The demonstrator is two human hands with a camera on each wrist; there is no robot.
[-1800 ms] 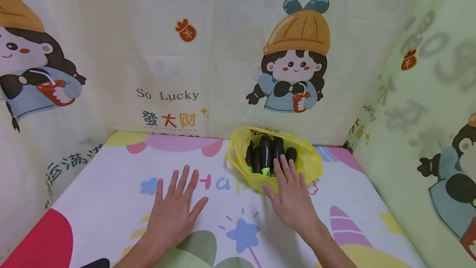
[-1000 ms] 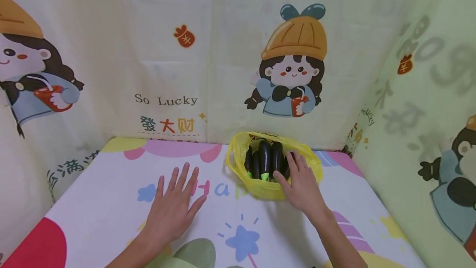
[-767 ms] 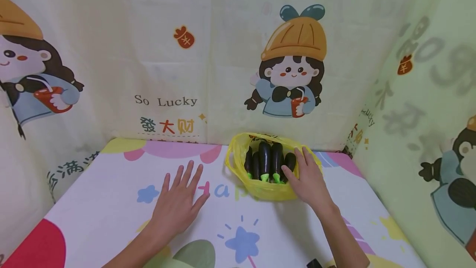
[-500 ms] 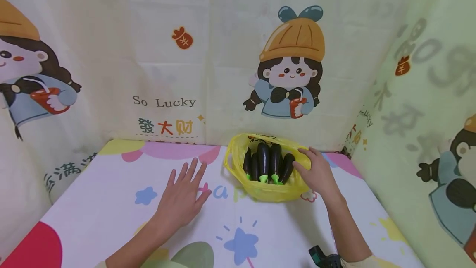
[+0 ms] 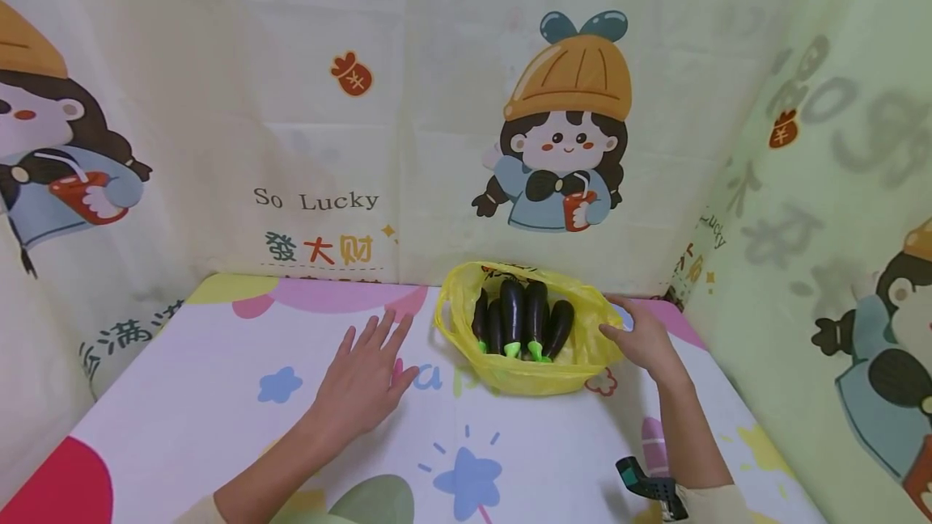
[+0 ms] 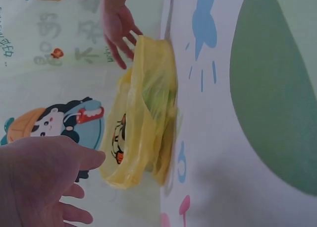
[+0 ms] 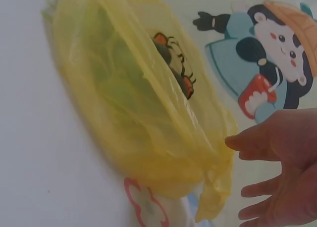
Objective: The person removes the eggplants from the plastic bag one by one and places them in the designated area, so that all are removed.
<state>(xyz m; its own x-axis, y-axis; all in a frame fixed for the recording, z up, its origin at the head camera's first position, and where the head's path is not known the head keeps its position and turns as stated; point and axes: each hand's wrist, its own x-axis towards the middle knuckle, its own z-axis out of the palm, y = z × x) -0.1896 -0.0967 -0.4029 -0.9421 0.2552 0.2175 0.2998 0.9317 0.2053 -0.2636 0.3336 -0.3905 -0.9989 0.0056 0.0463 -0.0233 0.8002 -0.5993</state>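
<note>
A yellow plastic bag (image 5: 539, 382) lies with its mouth facing up and forward at the back of the table, holding several dark eggplants (image 5: 513, 314) with green stem ends. My right hand (image 5: 644, 338) is beside the bag's right end, fingers loosely spread; in the right wrist view its thumb (image 7: 237, 140) is at the bag's edge, and whether it touches I cannot tell. To the left of the bag hovers my left hand (image 5: 360, 382), fingers extended and holding nothing. From the left wrist, the bag (image 6: 148, 98) hides the eggplants.
The table bears a colourful printed cloth (image 5: 182, 395). Printed curtains (image 5: 437, 144) rise behind and at both sides, close behind the bag. A black device (image 5: 651, 488) is strapped at my right wrist.
My right hand has moved from over the eggplants out to the bag's right end. My left hand has shifted slightly right. The bag and eggplants have stayed in about the same place.
</note>
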